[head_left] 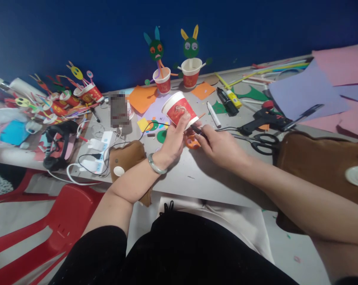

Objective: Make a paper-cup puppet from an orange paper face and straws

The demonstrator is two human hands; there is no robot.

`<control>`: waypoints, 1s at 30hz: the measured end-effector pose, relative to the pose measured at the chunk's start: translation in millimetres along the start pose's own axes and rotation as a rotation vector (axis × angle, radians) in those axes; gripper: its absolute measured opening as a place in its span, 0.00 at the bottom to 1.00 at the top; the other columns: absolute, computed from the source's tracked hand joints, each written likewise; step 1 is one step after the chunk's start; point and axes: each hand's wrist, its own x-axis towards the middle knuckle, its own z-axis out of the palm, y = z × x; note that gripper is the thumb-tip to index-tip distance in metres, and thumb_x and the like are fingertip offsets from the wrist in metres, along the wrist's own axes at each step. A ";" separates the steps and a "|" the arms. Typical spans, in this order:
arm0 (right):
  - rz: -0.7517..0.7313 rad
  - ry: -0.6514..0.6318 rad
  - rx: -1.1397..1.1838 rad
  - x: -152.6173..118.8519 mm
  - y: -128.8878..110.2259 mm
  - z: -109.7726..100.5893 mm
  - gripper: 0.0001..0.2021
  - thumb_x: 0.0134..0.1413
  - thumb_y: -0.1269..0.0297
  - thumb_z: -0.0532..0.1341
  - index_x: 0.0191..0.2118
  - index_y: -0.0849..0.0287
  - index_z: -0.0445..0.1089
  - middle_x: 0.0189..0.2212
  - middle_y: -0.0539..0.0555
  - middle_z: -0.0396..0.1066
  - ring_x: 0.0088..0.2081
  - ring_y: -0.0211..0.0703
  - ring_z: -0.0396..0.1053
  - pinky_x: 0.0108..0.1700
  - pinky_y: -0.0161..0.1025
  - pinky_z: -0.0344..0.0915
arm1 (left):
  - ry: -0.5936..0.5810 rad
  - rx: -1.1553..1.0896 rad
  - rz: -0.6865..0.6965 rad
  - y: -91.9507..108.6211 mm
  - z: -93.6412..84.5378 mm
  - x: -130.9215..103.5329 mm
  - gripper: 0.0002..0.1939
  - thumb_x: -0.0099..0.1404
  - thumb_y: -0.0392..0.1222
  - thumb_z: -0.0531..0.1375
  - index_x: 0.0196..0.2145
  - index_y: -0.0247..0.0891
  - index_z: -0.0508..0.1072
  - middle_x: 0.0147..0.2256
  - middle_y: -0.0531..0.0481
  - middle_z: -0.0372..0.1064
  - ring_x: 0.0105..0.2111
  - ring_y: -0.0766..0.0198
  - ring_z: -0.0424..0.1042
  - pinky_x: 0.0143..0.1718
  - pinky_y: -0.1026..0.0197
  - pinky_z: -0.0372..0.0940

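Note:
A red and white paper cup (179, 109) is tilted in my left hand (174, 142), whose thumb lies on its side near the base. My right hand (216, 142) is closed around a thin dark tool (198, 130), perhaps a pen, with its tip by the base of the cup. An orange piece (193, 141) with cut-outs shows below the cup, between my hands. Behind stand two cups with green-faced paper figures, one with blue ears (156, 50), one with yellow ears (191, 48).
On the right lie a black glue gun (257, 120), black-handled scissors (266, 143), purple paper (303, 89) and a brown pouch (321, 166). A power strip (107, 148), cables and several decorated cups are on the left. A red chair (69, 209) stands below the table edge.

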 end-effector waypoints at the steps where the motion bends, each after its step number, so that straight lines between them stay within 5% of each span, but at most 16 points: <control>1: 0.003 0.000 0.024 0.5 0.5 0.7 0.22 0.77 0.54 0.50 0.57 0.62 0.74 0.31 0.62 0.79 0.30 0.56 0.74 0.34 0.42 0.57 | -0.008 -0.006 0.004 1.3 -0.9 0.5 0.15 0.76 0.56 0.66 0.38 0.43 0.77 0.37 0.45 0.80 0.55 0.48 0.84 0.53 0.50 0.80; 5: -0.008 0.009 0.148 2.8 3.2 4.6 0.19 0.76 0.50 0.50 0.49 0.58 0.73 0.27 0.58 0.74 0.27 0.52 0.69 0.33 0.41 0.56 | 0.000 -0.002 -0.021 8.4 -4.2 1.4 0.09 0.74 0.49 0.69 0.39 0.43 0.78 0.38 0.46 0.82 0.53 0.50 0.84 0.49 0.53 0.80; 10: -0.083 0.067 0.284 2.2 4.4 8.1 0.17 0.75 0.51 0.52 0.48 0.57 0.72 0.28 0.57 0.75 0.27 0.50 0.67 0.34 0.41 0.56 | -0.061 -0.015 -0.073 12.2 -5.6 -0.7 0.17 0.77 0.58 0.64 0.40 0.41 0.78 0.39 0.43 0.83 0.52 0.49 0.85 0.40 0.57 0.78; 15: -0.114 0.072 0.438 0.6 2.1 9.9 0.15 0.73 0.51 0.54 0.43 0.56 0.69 0.29 0.56 0.74 0.29 0.48 0.68 0.36 0.41 0.59 | -0.027 -0.039 -0.118 13.3 -7.5 1.4 0.15 0.72 0.56 0.69 0.39 0.42 0.81 0.44 0.39 0.85 0.58 0.42 0.83 0.55 0.46 0.80; 20: -0.093 0.042 0.505 1.1 -0.3 12.2 0.15 0.72 0.51 0.56 0.35 0.54 0.64 0.28 0.55 0.72 0.31 0.48 0.69 0.38 0.42 0.60 | -0.114 -0.063 -0.121 18.0 -9.1 1.5 0.11 0.68 0.49 0.71 0.42 0.38 0.82 0.47 0.38 0.85 0.58 0.41 0.83 0.54 0.47 0.81; 25: -0.120 0.059 0.579 1.9 -0.4 15.0 0.13 0.72 0.52 0.56 0.39 0.55 0.67 0.29 0.54 0.72 0.32 0.48 0.68 0.39 0.42 0.60 | -0.124 -0.054 -0.132 17.1 -6.1 -2.0 0.19 0.73 0.59 0.67 0.39 0.39 0.81 0.43 0.39 0.85 0.56 0.41 0.84 0.50 0.46 0.82; 30: -0.039 0.002 0.773 0.6 -2.9 14.3 0.14 0.71 0.52 0.60 0.35 0.53 0.62 0.25 0.49 0.64 0.27 0.42 0.61 0.32 0.39 0.56 | -0.045 -0.059 -0.131 9.4 -2.9 -0.8 0.21 0.74 0.64 0.66 0.41 0.42 0.80 0.46 0.40 0.84 0.64 0.41 0.80 0.58 0.42 0.80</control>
